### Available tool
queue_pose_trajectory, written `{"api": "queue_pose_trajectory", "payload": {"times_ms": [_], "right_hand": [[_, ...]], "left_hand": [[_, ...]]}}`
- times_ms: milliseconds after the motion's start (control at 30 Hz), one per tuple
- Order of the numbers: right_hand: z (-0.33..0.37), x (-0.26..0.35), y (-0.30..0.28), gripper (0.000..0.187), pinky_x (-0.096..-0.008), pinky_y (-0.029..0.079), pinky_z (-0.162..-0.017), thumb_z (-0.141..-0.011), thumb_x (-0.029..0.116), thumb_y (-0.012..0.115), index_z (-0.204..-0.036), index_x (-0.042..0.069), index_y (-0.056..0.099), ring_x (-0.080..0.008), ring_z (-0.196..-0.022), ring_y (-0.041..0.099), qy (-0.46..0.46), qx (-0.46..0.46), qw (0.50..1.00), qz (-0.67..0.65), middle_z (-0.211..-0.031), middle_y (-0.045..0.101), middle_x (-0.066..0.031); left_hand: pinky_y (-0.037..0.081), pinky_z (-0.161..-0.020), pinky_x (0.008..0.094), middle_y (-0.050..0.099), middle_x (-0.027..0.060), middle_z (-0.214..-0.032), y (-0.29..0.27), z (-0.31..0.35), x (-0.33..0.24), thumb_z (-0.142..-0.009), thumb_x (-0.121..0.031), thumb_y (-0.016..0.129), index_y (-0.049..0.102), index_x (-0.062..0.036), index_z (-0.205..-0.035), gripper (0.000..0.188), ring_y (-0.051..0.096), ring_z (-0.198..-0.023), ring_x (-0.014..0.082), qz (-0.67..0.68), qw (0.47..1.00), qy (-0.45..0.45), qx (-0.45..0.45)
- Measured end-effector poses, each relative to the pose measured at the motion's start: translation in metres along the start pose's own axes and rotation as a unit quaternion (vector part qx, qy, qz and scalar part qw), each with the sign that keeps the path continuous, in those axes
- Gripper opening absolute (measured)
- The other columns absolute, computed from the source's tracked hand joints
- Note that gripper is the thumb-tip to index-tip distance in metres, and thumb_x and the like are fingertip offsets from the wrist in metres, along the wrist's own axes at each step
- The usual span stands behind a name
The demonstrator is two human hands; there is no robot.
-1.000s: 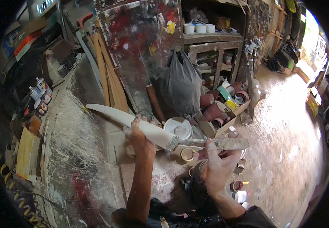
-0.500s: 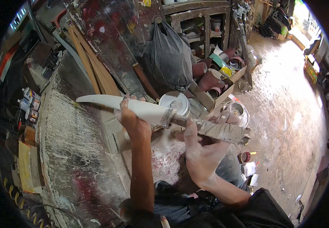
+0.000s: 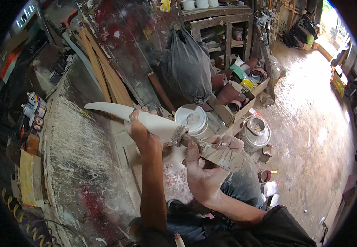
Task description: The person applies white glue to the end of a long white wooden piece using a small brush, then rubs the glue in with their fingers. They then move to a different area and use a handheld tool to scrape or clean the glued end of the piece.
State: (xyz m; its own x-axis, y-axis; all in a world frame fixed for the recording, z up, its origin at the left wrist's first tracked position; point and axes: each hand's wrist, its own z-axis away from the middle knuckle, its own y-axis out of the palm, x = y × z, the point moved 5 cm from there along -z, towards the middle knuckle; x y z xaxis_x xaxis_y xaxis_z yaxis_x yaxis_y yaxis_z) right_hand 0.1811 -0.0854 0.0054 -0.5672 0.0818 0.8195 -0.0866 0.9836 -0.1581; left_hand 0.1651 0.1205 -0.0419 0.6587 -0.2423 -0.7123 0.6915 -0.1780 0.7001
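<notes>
A smooth white horn-shaped piece (image 3: 151, 121) lies across the middle of the view, its curved tip pointing left and a rough silvery collar (image 3: 179, 135) round its thick end. My left hand (image 3: 143, 133) is closed round its middle, fingers over the far side. My right hand (image 3: 207, 175), powdered with white dust, grips a flat brown stick (image 3: 224, 155) coated with cracked pale dust. The stick's narrow end meets the horn at the collar; whether the two are joined cannot be made out. My fingers hide part of the stick.
A dusty worktop (image 3: 84, 152) curves along the left, with several small bottles (image 3: 34, 109) at its edge. Beyond my hands stand two white buckets (image 3: 191, 117), a box of sandpaper rolls (image 3: 236, 92) and a hanging grey plastic bag (image 3: 186, 68). Wooden slats (image 3: 104, 76) lean behind the horn.
My right hand has moved left and a little nearer to me, and the dusty stick has tilted more steeply. The horn and my left hand have barely shifted.
</notes>
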Motion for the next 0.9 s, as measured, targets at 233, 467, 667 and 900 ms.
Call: {"api": "queue_pose_trajectory", "payload": {"times_ms": [233,467,667,900], "right_hand": [[-0.009,0.016,-0.026,0.071,-0.0277,0.046,-0.082,-0.082,-0.007,0.062,-0.137,-0.001,0.017,-0.0153,-0.102,0.047,-0.041,-0.119,0.989,-0.073,-0.116,0.038,-0.0117],[-0.079,-0.003,-0.092,0.027,-0.0290,0.046,-0.053,-0.089,0.008,0.061,-0.110,-0.001,0.047,-0.0143,-0.061,0.055,0.092,0.000,0.981,-0.168,-0.078,0.056,-0.0064],[-0.084,-0.174,-0.032,0.031,-0.0328,0.047,-0.055,-0.086,0.024,0.067,-0.097,-0.001,0.050,-0.0180,-0.065,0.059,0.133,0.483,0.861,0.092,-0.086,0.057,-0.0122],[0.155,-0.365,0.084,0.039,-0.0389,0.046,-0.066,-0.080,0.024,0.065,-0.107,-0.001,0.053,-0.0263,-0.077,0.059,-0.024,0.792,0.584,0.174,-0.086,0.059,-0.0178]], "left_hand": [[0.048,-0.083,0.0393,0.045,0.0158,-0.110,0.000,-0.002,-0.006,-0.090,-0.018,0.048,0.032,0.0098,-0.129,0.050,0.051,-0.095,0.0246,-0.001,0.999,-0.014,0.032],[0.048,-0.079,0.0372,0.048,0.0113,-0.096,-0.002,-0.001,-0.023,-0.088,-0.014,0.049,0.043,0.0039,-0.111,0.029,0.051,-0.084,0.0222,0.016,0.997,-0.002,0.071],[0.046,-0.073,0.0322,0.054,0.0073,-0.086,0.005,0.001,-0.036,-0.085,-0.021,0.053,0.053,-0.0022,-0.096,0.022,0.055,-0.078,0.0185,-0.054,0.997,-0.012,0.055],[0.048,-0.077,0.0331,0.052,0.0088,-0.086,0.012,0.007,-0.060,-0.087,-0.014,0.052,0.051,-0.0009,-0.094,0.015,0.054,-0.078,0.0197,-0.086,0.992,-0.031,0.082]]}}
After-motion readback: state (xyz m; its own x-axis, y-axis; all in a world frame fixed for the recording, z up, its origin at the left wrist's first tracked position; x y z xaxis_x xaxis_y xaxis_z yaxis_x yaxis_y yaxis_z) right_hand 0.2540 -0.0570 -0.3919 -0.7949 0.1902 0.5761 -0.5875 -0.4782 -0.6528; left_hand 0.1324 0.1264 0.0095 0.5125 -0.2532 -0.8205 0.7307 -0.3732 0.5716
